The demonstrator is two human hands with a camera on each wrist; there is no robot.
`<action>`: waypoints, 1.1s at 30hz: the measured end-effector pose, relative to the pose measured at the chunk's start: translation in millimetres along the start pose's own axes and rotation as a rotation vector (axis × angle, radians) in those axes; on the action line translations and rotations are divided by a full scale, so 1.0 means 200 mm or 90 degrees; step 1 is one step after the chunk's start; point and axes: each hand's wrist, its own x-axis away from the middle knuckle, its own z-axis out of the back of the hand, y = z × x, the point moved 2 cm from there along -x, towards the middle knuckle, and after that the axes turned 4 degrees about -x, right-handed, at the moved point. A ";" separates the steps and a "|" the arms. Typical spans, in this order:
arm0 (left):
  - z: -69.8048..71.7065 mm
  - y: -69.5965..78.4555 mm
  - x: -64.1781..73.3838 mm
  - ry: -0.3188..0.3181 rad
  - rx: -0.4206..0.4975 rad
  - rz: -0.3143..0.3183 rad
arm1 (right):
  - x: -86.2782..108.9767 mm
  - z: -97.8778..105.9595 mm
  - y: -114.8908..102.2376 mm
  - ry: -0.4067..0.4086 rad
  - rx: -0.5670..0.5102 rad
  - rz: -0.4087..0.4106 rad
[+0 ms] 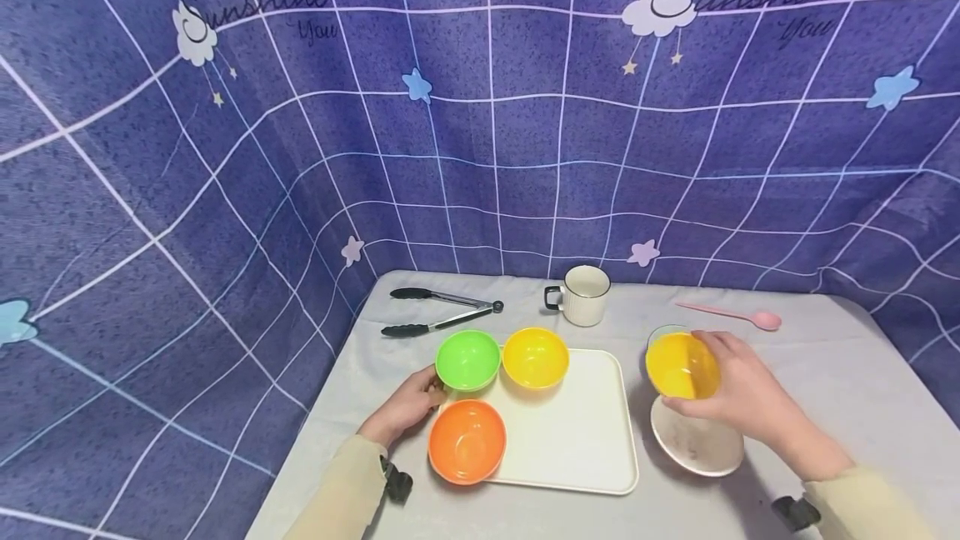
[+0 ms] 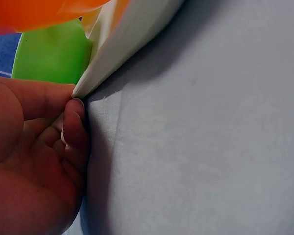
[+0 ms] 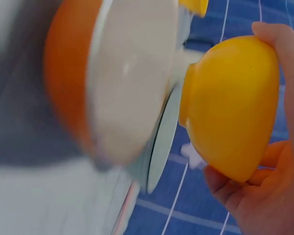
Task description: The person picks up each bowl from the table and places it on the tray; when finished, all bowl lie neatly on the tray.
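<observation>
My right hand [image 1: 738, 386] holds a yellow bowl [image 1: 678, 365] by its rim, thumb on one side and fingers on the other. The bowl is raised above the table, as the right wrist view [image 3: 230, 107] also shows. Below it sits a bowl with a white inside [image 1: 697, 444] and an orange outside [image 3: 71, 63]. A pale green bowl [image 3: 164, 142] is partly hidden behind them. My left hand [image 1: 405, 408] pinches the left edge of a white tray [image 1: 562, 440]. On this tray stand a green bowl [image 1: 468, 361], a second yellow bowl [image 1: 536, 358] and an orange bowl [image 1: 467, 442].
Black-tipped tongs [image 1: 442, 315] lie at the back left of the table. A white mug [image 1: 586, 297] with a dark handle stands at the back middle. To its right lies a pink spoon [image 1: 763, 320]. A blue gridded curtain [image 1: 525, 132] hangs behind the table.
</observation>
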 end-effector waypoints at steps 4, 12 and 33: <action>0.00 0.00 0.00 0.002 0.001 0.005 | -0.02 -0.08 -0.09 -0.029 -0.008 0.005; 0.00 0.00 0.00 0.002 0.015 -0.002 | -0.02 -0.26 -0.24 -0.066 -0.023 0.035; 0.01 -0.02 -0.01 0.003 0.003 -0.016 | 0.05 -0.66 -0.50 -0.151 -0.043 0.063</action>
